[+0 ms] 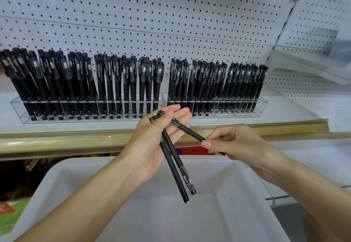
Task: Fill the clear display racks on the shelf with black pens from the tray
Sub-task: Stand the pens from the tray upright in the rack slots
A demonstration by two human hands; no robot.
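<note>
Two clear display racks stand side by side on the shelf, the left rack [18,107] and the right rack [263,108], both packed with upright black pens [106,82]. A narrow gap shows at the left rack's right end [163,97]. My left hand [150,145] is palm up below the racks and holds two black pens [174,173] that hang down over the white tray [62,173]. A third black pen [190,130] lies across its fingers. My right hand [235,143] pinches that pen's lower end between thumb and fingers.
The shelf has a beige front edge [76,143] and a white pegboard back [171,13]. A second pegboard panel and shelf [313,82] stand at the right. Coloured packages [7,209] lie low at the left. No pens show on the visible tray floor.
</note>
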